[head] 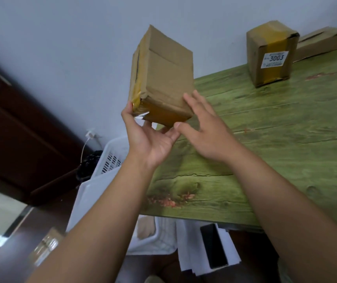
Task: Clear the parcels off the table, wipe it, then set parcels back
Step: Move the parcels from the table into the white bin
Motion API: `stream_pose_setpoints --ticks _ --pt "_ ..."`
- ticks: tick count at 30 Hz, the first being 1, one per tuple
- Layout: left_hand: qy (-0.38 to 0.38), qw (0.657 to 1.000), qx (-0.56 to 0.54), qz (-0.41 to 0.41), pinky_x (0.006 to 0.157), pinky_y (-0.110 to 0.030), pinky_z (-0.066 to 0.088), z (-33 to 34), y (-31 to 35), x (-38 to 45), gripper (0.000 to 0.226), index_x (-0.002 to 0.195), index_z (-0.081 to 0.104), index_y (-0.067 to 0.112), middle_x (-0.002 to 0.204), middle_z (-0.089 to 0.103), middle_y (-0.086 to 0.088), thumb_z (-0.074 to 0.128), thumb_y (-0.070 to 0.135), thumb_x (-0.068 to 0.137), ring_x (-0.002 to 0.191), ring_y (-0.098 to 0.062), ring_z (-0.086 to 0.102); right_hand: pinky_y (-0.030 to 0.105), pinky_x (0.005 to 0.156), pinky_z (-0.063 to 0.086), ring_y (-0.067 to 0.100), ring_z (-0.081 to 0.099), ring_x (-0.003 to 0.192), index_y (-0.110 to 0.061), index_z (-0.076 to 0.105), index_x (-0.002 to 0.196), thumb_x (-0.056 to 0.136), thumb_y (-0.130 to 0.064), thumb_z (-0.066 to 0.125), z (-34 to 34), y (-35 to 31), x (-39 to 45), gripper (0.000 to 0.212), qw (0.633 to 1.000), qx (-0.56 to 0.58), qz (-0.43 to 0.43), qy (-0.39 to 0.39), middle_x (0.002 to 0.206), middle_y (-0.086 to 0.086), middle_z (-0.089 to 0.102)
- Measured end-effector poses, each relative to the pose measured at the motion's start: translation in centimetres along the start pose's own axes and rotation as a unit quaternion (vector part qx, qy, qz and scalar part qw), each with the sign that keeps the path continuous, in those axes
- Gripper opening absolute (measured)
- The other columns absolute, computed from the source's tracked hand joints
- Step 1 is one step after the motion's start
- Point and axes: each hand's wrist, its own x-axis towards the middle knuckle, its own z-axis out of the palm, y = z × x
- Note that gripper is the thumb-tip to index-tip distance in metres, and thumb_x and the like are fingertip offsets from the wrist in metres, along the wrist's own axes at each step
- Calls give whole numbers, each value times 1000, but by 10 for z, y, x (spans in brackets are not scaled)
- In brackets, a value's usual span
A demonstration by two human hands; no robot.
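Observation:
A brown cardboard parcel (pixel 161 78) with yellow tape is held in the air over the left end of the green wood-grain table (pixel 275 139). My left hand (pixel 149 135) supports its lower end from beneath, thumb against the taped corner. My right hand (pixel 204 129) lies against the parcel's right side with straight, spread fingers. A second taped parcel (pixel 271 54) with a white label reading 3003 stands upright at the far side of the table. A flatter cardboard parcel (pixel 318 43) lies behind it by the wall.
A white plastic basket (pixel 110 156) stands on the floor left of the table. Below the table's near edge lie white sheets (pixel 188 248) and a dark phone (pixel 212 246). A dark wooden door (pixel 10 129) is at the left, the pale wall behind.

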Motion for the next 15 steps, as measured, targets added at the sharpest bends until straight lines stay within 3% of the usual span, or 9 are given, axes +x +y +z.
stream_pose_setpoints --ticks 3,7,9,11,15 --pt "-9 999 -36 3 101 -51 45 -15 6 -15 79 137 51 14 119 62 -24 54 68 79 114 -44 60 26 115 8 6 4 150 -37 5 157 95 -44 56 12 -9 1 80 1000 4 -15 -15 165 -12 1" --pt "2 998 -61 8 102 -48 46 -37 13 -31 83 140 50 14 126 58 -24 51 71 79 115 -40 60 17 109 8 4 5 149 -30 0 157 95 -39 58 36 -24 0 86 999 34 -39 -17 165 -9 4" --pt "16 997 -68 14 104 -46 44 -50 18 -39 80 132 54 14 117 61 -25 50 73 79 116 -38 60 16 108 10 4 7 148 -28 -2 157 94 -39 59 49 -30 -1 88 997 48 -48 -31 165 -9 5" --pt "26 996 -82 19 109 -45 38 -65 26 -49 77 125 55 13 116 60 -26 51 73 78 123 -37 55 17 109 15 4 10 148 -27 -5 157 94 -42 60 62 -34 -3 92 996 42 -55 -54 165 -10 5" --pt "36 996 -79 22 114 -39 27 -99 43 -66 72 127 51 16 122 57 -22 51 70 79 135 -34 42 33 110 33 13 27 146 -29 -7 157 89 -54 60 88 -40 -8 99 992 3 -60 -108 164 -8 13"
